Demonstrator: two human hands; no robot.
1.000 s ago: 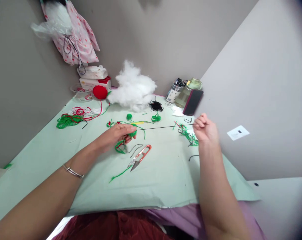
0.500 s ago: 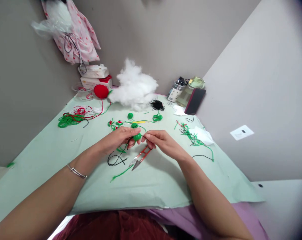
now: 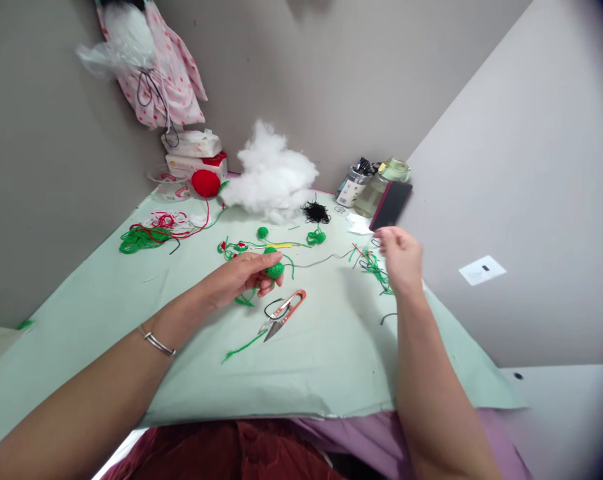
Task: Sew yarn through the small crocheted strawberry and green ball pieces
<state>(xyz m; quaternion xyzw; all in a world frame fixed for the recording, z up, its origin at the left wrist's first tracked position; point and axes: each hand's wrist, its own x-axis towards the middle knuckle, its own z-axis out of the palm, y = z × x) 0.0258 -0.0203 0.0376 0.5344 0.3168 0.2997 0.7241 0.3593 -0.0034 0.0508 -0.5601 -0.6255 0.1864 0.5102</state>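
Observation:
Between the thumb and fingers of my left hand [image 3: 246, 275] is a small green crocheted piece [image 3: 274, 269]. A dark thread [image 3: 321, 262] runs from it to the right, toward my right hand [image 3: 400, 252]. That hand is raised over the right side of the table, its fingers pinched together; what they grip is too small to make out. Red-handled thread snips [image 3: 287, 315] lie on the table below my left hand, with a black strand curled across them. A yellow-handled hook [image 3: 278, 246] lies just behind the green piece.
White stuffing [image 3: 271, 175] is heaped at the back, beside a red yarn ball [image 3: 206, 183]. Green yarn [image 3: 144, 239] lies at the left, yarn scraps [image 3: 376, 270] at the right. A phone [image 3: 391, 205] leans on a bottle [image 3: 371, 193] near a pen holder [image 3: 352, 187].
My right hand has moved away from my left, to the right and up, and the thread now stretches out between them. The black strand has been drawn over the snips.

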